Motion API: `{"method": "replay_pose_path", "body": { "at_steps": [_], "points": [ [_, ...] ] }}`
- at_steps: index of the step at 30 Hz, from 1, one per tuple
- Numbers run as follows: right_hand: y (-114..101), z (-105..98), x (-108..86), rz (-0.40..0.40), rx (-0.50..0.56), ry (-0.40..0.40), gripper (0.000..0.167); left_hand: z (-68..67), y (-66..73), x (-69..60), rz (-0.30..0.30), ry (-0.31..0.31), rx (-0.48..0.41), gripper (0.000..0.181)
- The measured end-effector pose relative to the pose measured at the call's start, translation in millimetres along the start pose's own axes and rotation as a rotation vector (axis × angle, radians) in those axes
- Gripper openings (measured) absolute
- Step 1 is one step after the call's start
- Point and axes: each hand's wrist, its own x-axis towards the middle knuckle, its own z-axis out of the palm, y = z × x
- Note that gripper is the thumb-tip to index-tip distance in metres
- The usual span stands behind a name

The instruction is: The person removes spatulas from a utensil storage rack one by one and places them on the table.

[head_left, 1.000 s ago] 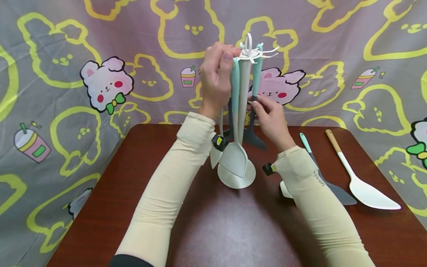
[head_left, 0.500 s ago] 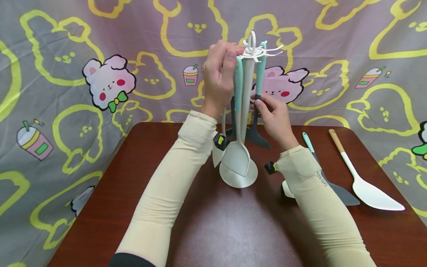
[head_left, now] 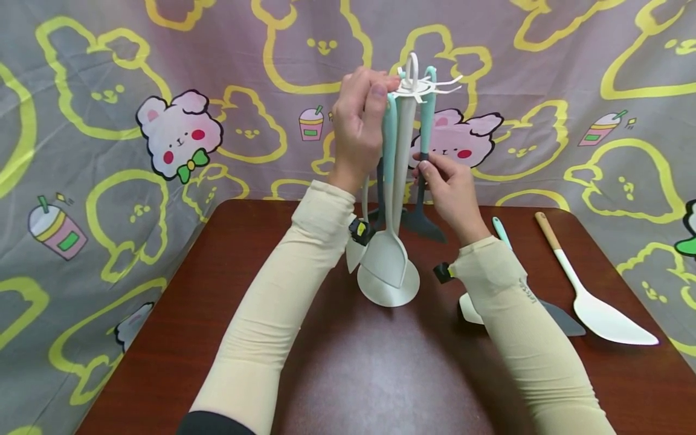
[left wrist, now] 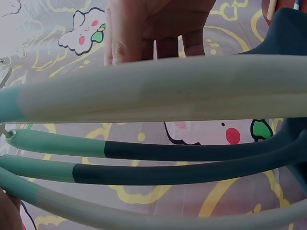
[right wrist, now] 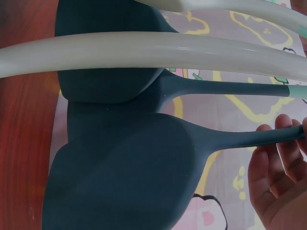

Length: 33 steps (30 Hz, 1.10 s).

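The right hand [head_left: 448, 186] is pinching a dark spatula [right wrist: 124, 167]; the left hand [head_left: 359, 124] is touching the rack [head_left: 405, 142], its grip unclear.

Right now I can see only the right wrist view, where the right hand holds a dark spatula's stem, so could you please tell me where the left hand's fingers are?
Observer: In the head view, the left hand has its fingertips at the hooked top of the white stand.
Operator: Thank you; would you kindly say whether anything lies on the table to the person's right of the right sleeve?
Observer: Yes, a white spatula with a wood-coloured handle end lies there.
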Motion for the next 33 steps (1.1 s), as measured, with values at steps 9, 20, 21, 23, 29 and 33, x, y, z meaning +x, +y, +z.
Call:
{"method": "replay_pose_path", "body": {
  "at_steps": [9,20,21,23,29,33],
  "points": [
    [-2.8,1.4,5.0,-0.034,0.01,0.015,0.029,-1.0,-1.1,0.5,0.021,0.016,-0.002,0.027],
    [-3.3,-0.8,5.6,-0.017,0.009,0.03,0.03,-0.3,-3.0,0.1,0.021,0.013,0.001,0.026],
    [-2.9,-1.2,5.4,-0.015,0.009,0.033,0.03,-0.2,-2.9,0.0,0.023,0.015,-0.003,0.026],
    [-1.7,-1.8,5.1,-0.012,0.007,0.039,0.031,-0.2,-2.7,0.0,0.029,0.014,-0.007,0.026],
    [0.3,-4.5,3.8,0.003,-0.034,0.044,0.03,-1.1,-2.6,-0.5,0.033,-0.002,-0.006,0.025],
    [2.6,-6.6,4.0,0.033,-0.032,0.046,0.031,-0.5,-3.0,-0.8,0.031,0.004,-0.015,0.024]
  ]
}}
